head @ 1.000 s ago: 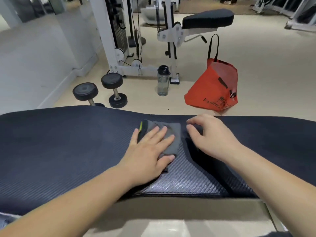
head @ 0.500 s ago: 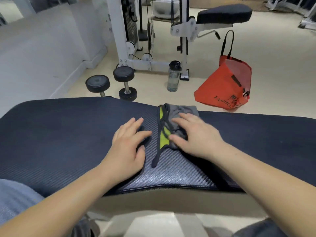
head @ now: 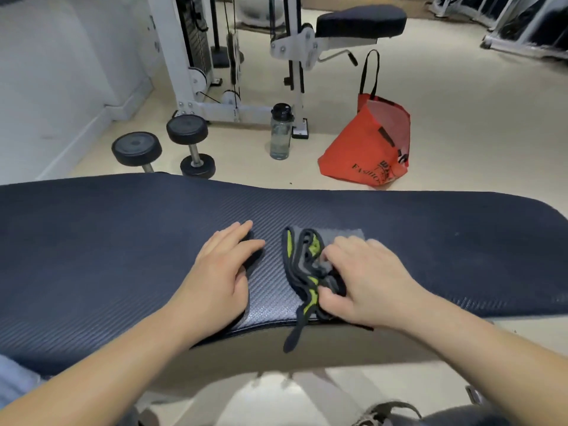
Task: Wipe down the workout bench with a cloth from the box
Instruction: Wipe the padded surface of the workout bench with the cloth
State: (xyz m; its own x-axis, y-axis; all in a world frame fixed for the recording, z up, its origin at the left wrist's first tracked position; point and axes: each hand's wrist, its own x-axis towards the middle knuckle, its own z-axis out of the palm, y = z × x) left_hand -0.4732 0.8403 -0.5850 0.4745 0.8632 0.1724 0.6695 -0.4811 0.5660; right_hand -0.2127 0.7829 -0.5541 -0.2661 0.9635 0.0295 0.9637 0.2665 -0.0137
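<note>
From the head view, you're well into the wiping step: the cloth (head: 302, 262) is out and down on the bench (head: 123, 241), a grey piece with dark trim and yellow-green patches, bunched up near the middle of the pad and close to its near edge, with one dark corner dangling over that edge. Your right hand (head: 365, 284) has it, fingers curled over the top of the bundle and thumb pinching the folds from the near side, so that's a firm, closed hold on the fabric. Your left hand (head: 218, 281) lies flat on the pad just beside the cloth, not touching it, fingers straight and relaxed, holding nothing; it looks to be steadying you. The box isn't in sight. Beyond the far edge, on the floor, sit two dumbbells (head: 190, 130), a water bottle (head: 280, 133) and a red bag (head: 365, 149), with a weight machine (head: 196, 56) behind them. By my read, only this middle patch is being worked, and the long stretches towards the left and right ends remain. The next move calls for flattening that bundle so more fabric meets the pad, pressing down, then sweeping along the length, and watch that loose corner doesn't drag the cloth off the near edge.
</note>
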